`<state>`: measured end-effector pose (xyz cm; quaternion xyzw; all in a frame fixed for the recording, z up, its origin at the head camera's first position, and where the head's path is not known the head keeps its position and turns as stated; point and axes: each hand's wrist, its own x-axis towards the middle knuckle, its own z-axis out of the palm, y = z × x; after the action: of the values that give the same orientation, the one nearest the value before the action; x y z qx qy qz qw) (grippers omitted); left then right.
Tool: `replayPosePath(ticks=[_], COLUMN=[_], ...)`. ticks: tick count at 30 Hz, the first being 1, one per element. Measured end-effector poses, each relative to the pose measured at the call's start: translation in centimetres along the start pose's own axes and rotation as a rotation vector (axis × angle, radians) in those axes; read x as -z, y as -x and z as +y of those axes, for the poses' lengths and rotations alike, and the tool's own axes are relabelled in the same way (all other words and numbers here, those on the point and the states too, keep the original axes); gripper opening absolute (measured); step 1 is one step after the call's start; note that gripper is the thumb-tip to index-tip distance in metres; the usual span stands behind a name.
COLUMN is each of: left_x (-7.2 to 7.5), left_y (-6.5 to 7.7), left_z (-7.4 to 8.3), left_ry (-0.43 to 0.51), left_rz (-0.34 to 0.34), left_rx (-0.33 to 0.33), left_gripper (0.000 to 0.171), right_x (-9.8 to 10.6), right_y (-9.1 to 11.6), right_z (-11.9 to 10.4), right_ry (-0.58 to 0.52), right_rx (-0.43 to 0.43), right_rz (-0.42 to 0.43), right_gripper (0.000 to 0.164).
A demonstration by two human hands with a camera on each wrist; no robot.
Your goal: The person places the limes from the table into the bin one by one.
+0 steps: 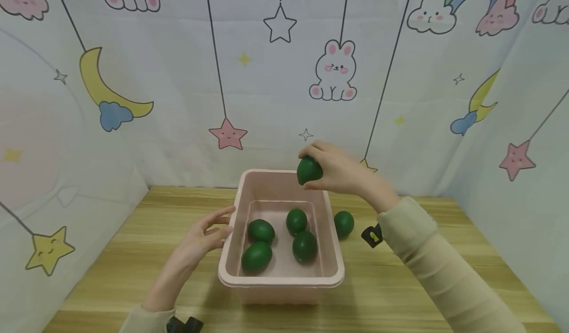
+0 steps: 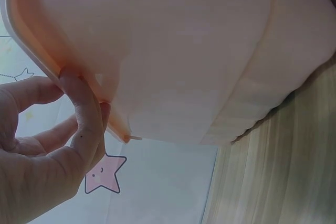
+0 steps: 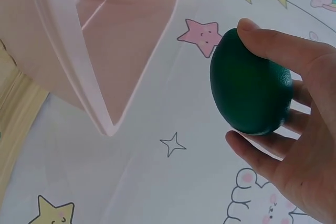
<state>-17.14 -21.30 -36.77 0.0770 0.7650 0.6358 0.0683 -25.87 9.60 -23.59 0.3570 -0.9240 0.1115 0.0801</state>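
Note:
My right hand (image 1: 336, 170) holds a dark green, egg-shaped avocado (image 1: 308, 170) above the far right corner of a pale pink plastic bin (image 1: 281, 280). Thumb and fingers grip its sides in the right wrist view, where the avocado (image 3: 251, 83) hangs beside the bin's corner. Several more avocados lie on the bin floor, two at the left and two at the right. One avocado (image 1: 344, 224) sits on the table just outside the right wall. At the left rim, my left hand (image 1: 201, 239) holds the edge, its bent fingers (image 2: 86, 103) tucked under the lip.
The bin stands on a wood-grain table (image 1: 400, 273). White cloth (image 1: 275, 91) printed with stars, moons and rabbits hangs behind the table and along both sides. Black wrist devices show at both sleeves, one black piece (image 1: 372, 235) close to the loose avocado.

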Motion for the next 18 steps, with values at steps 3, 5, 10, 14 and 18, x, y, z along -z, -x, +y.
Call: replayPosePath(ticks=[3,5,10,14,18], left_x=[0.0,0.0,0.1,0.1,0.2], left_y=[0.0,0.0,0.0,0.1,0.1], left_z=[-0.1,-0.1,-0.1,-0.1,-0.1], left_ry=[0.000,0.001,0.005,0.006,0.003], left_rz=[-0.001,0.000,-0.003,-0.006,-0.008], left_rx=[-0.001,-0.001,-0.005,-0.009,-0.013], left_gripper=[0.056,0.056,0.057,0.057,0.056], right_x=[-0.2,-0.4,-0.8,-1.3,-1.9], right_y=[-0.7,-1.2,-2.3,-3.2,-4.0], right_z=[-0.1,-0.3,-0.7,-1.1,-1.6], right_ry=[0.008,0.019,0.053,0.074,0.103], right_rx=[0.005,0.006,0.013,0.025,0.032], right_rz=[-0.019,-0.035,-0.076,-0.108,-0.148], right_gripper=[0.060,0.060,0.061,0.060,0.059])
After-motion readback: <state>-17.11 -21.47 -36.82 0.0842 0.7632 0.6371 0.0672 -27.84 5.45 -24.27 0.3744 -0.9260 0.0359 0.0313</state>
